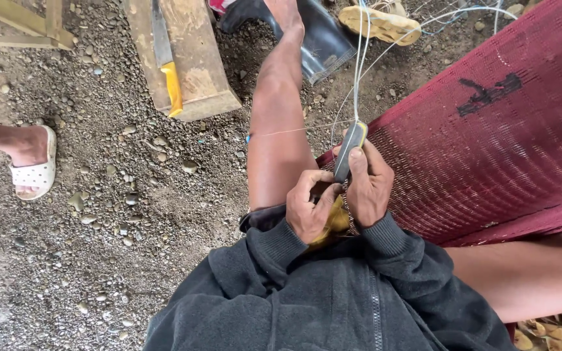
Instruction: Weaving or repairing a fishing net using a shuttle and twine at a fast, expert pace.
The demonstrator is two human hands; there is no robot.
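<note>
Head view. The left hand (310, 211) and the right hand (367, 185) met at the lap, just above the dark jacket (333, 299). The right hand's fingers (358, 162) were clamped on a flat grey netting needle (349, 153), which stood almost upright with its tip pointing away from the body. Pale twine (359, 65) ran from the needle tip towards the top edge of the view. The left hand's fingers (307, 185) were curled shut on a yellow piece (336, 221) held between both hands; what it was could not be told. A dark red net (489, 143) lay draped over the right leg, touching the right hand. On the gravel floor (131, 214), a wooden block (193, 58) carried a yellow-handled knife (167, 58). Another person's foot in a white sandal (34, 172) stood at the left edge.
</note>
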